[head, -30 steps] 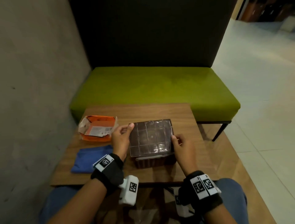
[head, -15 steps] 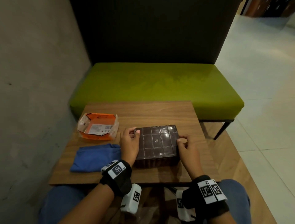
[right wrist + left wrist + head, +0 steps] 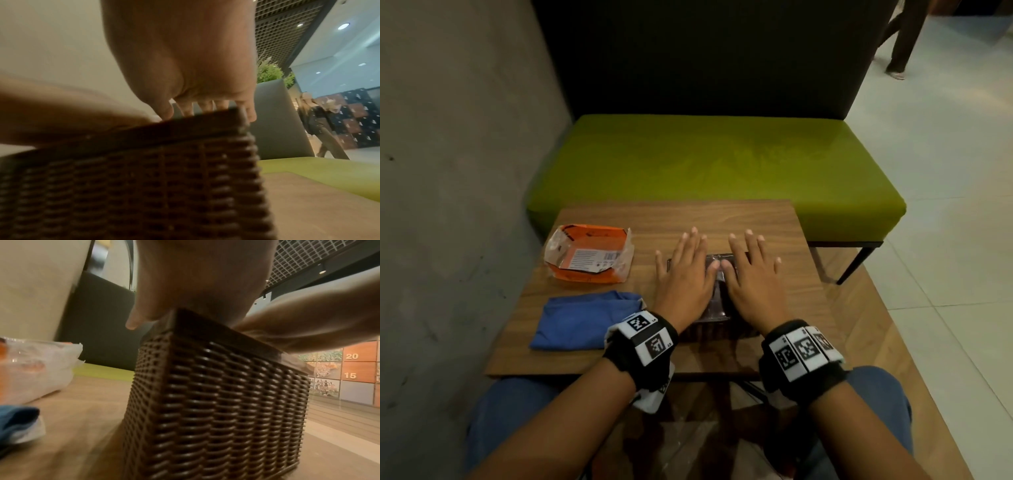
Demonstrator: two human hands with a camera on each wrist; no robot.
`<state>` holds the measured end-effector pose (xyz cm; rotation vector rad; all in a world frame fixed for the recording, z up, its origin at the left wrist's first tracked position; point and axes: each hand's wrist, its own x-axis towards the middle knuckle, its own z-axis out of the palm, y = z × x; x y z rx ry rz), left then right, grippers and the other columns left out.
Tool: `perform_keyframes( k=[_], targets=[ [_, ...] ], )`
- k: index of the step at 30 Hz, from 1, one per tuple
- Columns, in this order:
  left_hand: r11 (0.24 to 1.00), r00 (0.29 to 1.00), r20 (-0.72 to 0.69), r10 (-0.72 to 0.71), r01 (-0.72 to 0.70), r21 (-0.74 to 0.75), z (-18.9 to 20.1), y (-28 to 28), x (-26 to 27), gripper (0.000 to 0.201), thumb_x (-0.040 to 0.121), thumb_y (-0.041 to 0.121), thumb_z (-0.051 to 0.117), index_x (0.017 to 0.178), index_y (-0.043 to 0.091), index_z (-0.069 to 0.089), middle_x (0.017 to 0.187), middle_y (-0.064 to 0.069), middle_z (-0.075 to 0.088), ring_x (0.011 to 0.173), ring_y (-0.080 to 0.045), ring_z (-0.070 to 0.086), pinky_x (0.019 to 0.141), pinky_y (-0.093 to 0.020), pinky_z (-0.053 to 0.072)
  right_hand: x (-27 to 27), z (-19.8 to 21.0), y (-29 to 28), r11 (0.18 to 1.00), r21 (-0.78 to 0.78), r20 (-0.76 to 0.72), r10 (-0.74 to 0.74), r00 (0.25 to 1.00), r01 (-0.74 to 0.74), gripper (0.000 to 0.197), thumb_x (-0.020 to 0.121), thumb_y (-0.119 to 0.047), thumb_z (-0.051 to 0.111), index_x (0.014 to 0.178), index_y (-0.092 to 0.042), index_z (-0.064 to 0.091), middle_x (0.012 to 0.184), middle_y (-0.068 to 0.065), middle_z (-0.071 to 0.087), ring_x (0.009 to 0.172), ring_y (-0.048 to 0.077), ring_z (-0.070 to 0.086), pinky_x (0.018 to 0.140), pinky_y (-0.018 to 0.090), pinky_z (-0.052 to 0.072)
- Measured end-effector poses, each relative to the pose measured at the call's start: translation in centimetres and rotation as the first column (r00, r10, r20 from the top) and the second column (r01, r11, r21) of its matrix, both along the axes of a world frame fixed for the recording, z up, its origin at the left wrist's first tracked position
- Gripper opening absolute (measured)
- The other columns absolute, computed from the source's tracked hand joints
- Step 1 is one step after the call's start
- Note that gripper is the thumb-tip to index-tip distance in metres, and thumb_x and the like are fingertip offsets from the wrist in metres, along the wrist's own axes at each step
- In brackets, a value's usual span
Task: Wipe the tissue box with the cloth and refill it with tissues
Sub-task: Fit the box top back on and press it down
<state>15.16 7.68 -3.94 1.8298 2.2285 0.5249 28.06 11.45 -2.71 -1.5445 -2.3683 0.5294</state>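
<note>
Shifted from side grips, left hand (image 3: 683,274) and right hand (image 3: 751,279) are laid flat, fingers straight, atop tissue box (image 3: 216,402).

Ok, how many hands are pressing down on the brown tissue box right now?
2. The left hand lies flat on the left half of the tissue box lid, and the right hand lies flat on the right half, fingers straight.

Brown woven tissue box (image 3: 216,402), blue cloth (image 3: 582,320)
</note>
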Motion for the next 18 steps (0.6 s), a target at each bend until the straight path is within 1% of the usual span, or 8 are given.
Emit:
perform_keyframes(
  k=[3, 5, 7, 10, 13, 14, 16, 18],
  targets=[
    [0.992, 0.995, -0.091, -0.038, 0.027, -0.119, -0.9, -0.1, -0.1, 0.058, 0.1, 0.047, 0.015, 0.15, 0.022, 0.003, 0.16, 0.006, -0.005, 0.146, -0.01, -0.006, 0.115, -0.054, -0.001, -0.2, -1.5, 0.2, 0.997, -0.068, 0.148, 0.039, 0.988, -0.03, 0.056, 0.103, -0.042, 0.019, 0.155, -0.025, 0.006, 0.163, 0.003, -0.007, 0.15, 0.022, -0.008, 0.117, 0.056, 0.001],
    [0.992, 0.991, -0.123, -0.058, 0.044, -0.119, -1.4, -0.1, -0.3, 0.058, 0.1, 0.045, 0.016, 0.15, 0.021, 0.001, 0.16, 0.005, -0.004, 0.146, -0.01, -0.004, 0.118, -0.05, 0.005, -0.1, -2.2, 0.2, 0.996, -0.082, 0.152, 0.04, 0.988, -0.028, 0.056, 0.103, -0.042, 0.017, 0.155, -0.027, 0.003, 0.163, 0.002, -0.01, 0.15, 0.02, -0.01, 0.118, 0.054, 0.001],
    [0.993, 0.992, -0.108, -0.069, 0.058, -0.099, -1.7, 0.2, -0.4, 0.058, 0.1, 0.043, 0.018, 0.15, 0.02, 0.002, 0.16, 0.004, -0.003, 0.146, -0.011, -0.003, 0.118, -0.046, 0.008, -0.2, -2.5, 0.3, 0.996, -0.087, 0.145, 0.044, 0.988, -0.031, 0.056, 0.103, -0.041, 0.016, 0.154, -0.027, 0.002, 0.163, 0.002, -0.01, 0.15, 0.02, -0.011, 0.118, 0.053, 0.002],
    [0.997, 0.992, -0.108, -0.063, 0.058, -0.055, -1.9, 0.4, -0.4, 0.057, 0.1, 0.042, 0.02, 0.151, 0.021, 0.005, 0.16, 0.005, 0.0, 0.146, -0.01, -0.002, 0.118, -0.042, 0.009, -0.3, -2.6, 0.4, 0.998, -0.054, 0.124, 0.021, 0.992, -0.015, 0.055, 0.103, -0.041, 0.016, 0.154, -0.027, 0.003, 0.163, 0.002, -0.008, 0.15, 0.019, -0.01, 0.119, 0.052, 0.004],
    [0.998, 0.997, -0.05, -0.056, 0.055, -0.012, -2.0, 0.3, -0.7, 0.056, 0.1, 0.042, 0.021, 0.15, 0.02, 0.012, 0.16, 0.002, 0.005, 0.147, -0.013, 0.002, 0.118, -0.04, 0.01, -0.3, -2.6, 0.3, 0.998, -0.057, 0.114, 0.015, 0.993, -0.008, 0.055, 0.103, -0.041, 0.017, 0.154, -0.027, 0.005, 0.163, 0.002, -0.007, 0.15, 0.019, -0.009, 0.119, 0.052, 0.007],
    [0.999, 0.999, -0.014, -0.037, 0.037, 0.025, -2.1, 0.4, -0.8, 0.056, 0.099, 0.042, 0.021, 0.15, 0.016, 0.015, 0.159, -0.002, 0.009, 0.147, -0.017, 0.005, 0.118, -0.039, 0.01, -0.3, -2.6, 0.3, 0.999, -0.053, 0.109, 0.016, 0.994, -0.01, 0.055, 0.103, -0.042, 0.018, 0.155, -0.027, 0.005, 0.163, 0.002, -0.006, 0.15, 0.019, -0.008, 0.119, 0.053, 0.008],
    [0.993, 0.984, 0.167, 0.064, -0.079, 0.085, -2.0, 0.3, -1.0, 0.058, 0.099, 0.041, 0.023, 0.148, 0.01, 0.02, 0.157, -0.01, 0.015, 0.146, -0.024, 0.011, 0.117, -0.036, 0.01, -0.2, -2.6, 0.3, 0.999, -0.038, 0.057, 0.009, 0.998, -0.007, 0.058, 0.103, -0.043, 0.022, 0.155, -0.023, 0.007, 0.163, 0.005, -0.002, 0.15, 0.021, -0.004, 0.118, 0.051, 0.012],
    [0.973, 0.913, 0.358, 0.195, -0.226, 0.045, -1.5, 0.1, -1.0, 0.058, 0.1, 0.042, 0.028, 0.148, 0.01, 0.018, 0.156, -0.013, 0.016, 0.144, -0.028, 0.013, 0.116, -0.037, 0.013, 0.0, -2.1, 0.3, 0.996, -0.055, -0.144, -0.075, 0.987, 0.067, 0.064, 0.102, -0.044, 0.03, 0.155, -0.015, 0.009, 0.162, 0.012, 0.004, 0.15, 0.026, 0.004, 0.118, 0.046, 0.015]
  ],
)
